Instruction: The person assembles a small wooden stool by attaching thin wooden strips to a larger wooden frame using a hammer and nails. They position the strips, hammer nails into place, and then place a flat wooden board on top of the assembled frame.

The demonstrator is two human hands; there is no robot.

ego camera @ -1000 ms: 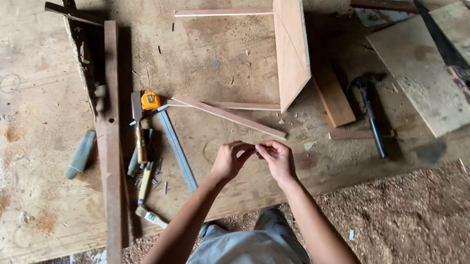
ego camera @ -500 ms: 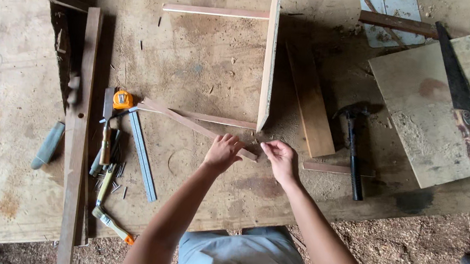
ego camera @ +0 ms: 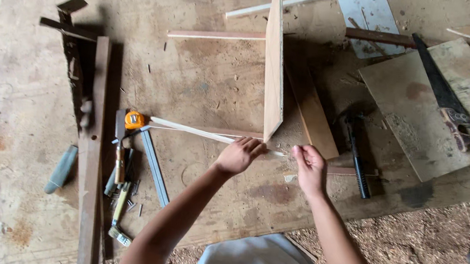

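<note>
Thin wood strip [ego camera: 200, 131] lay across the counter [ego camera: 205, 83], running 9 to 3 o'clock beneath the upright board [ego camera: 274, 67]. Left hand [ego camera: 238, 155] curled over the strip's right part; right hand [ego camera: 309, 167] pinched closed near its tip, contents too small to tell. Orange tape measure [ego camera: 134, 120] at the strip's 9 o'clock end; hammer [ego camera: 356, 155] at 3 o'clock of the right hand.

Left hand [ego camera: 238, 154] hides part of the thin wooden strip [ego camera: 200, 131].
</note>
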